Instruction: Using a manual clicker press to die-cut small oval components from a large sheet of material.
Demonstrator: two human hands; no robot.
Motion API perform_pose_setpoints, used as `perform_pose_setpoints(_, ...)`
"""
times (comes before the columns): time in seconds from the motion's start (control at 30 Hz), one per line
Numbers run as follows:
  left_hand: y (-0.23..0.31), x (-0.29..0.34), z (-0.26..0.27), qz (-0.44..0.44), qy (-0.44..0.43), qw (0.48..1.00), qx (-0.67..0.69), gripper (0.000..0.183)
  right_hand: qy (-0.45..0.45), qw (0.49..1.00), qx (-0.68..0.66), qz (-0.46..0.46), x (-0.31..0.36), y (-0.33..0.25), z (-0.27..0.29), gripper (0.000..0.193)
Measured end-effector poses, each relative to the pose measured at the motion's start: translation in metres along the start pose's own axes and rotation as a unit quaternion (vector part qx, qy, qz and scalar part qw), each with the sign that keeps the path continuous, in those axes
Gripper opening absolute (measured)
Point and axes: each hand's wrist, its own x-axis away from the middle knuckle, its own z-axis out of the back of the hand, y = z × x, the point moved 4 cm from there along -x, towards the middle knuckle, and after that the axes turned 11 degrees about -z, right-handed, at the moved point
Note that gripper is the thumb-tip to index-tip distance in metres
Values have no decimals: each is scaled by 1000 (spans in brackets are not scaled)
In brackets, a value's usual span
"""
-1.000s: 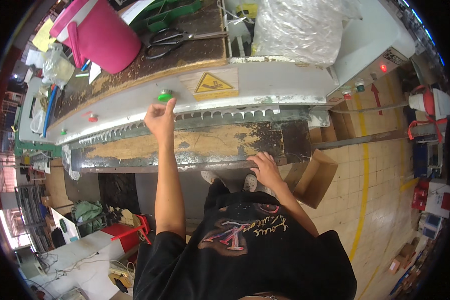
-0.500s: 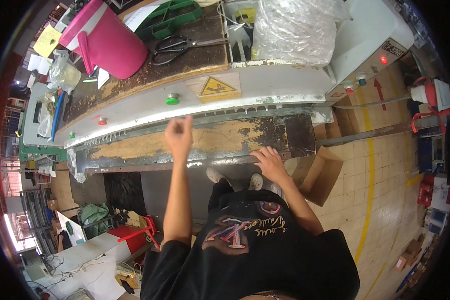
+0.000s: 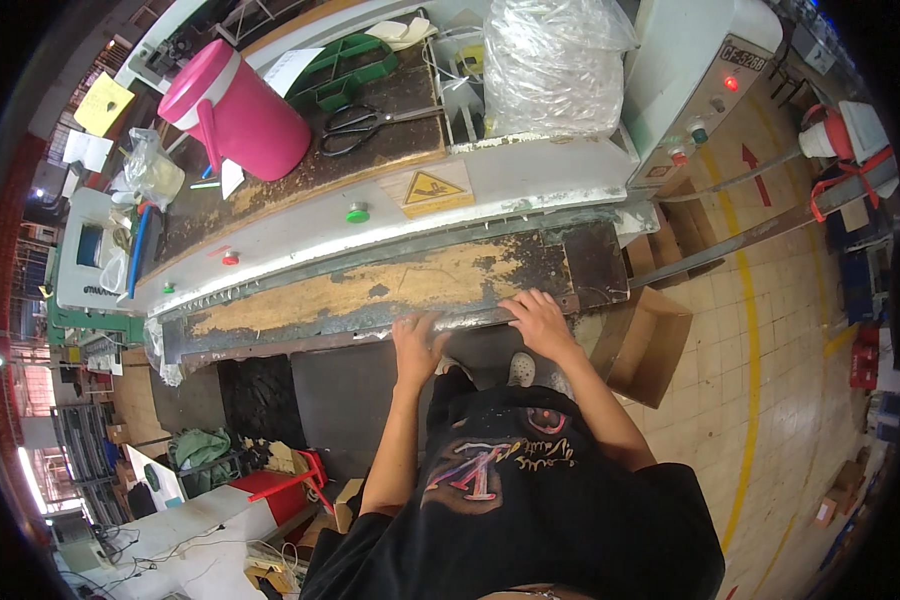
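Note:
A long worn board [image 3: 370,290], brown with its dark coating flaked off, lies along the front of a grey-white machine [image 3: 300,235]. My left hand [image 3: 416,345] rests at the board's front edge, thumb apart from its fingers. To its right, my right hand [image 3: 538,322] lies over the same edge, fingertips on the top surface. Neither hand visibly holds a loose object. Between them the edge looks pale and shiny; whether that is bare metal or film I cannot make out.
Behind the board are a green button [image 3: 357,212], a yellow warning sign [image 3: 434,190], black scissors [image 3: 355,128], a pink jug [image 3: 250,120], a green tray [image 3: 345,72] and a bulging clear plastic bag [image 3: 555,70]. A cardboard box [image 3: 650,345] stands at the right.
My left hand has come down from above the board to its front edge, and its raised, closed fingers have loosened. My right hand stays on the edge. The head view has shifted slightly.

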Motion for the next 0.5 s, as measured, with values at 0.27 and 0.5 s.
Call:
perform_pose_setpoints(0.27,0,7,-2,-8,20,1000,-18,44,23,1000,5,-8,5,-9,4,45)
perform_pose_setpoints(0.5,1,8,1,-33,42,998,-12,42,41,997,-44,-48,8,-10,-1,42)
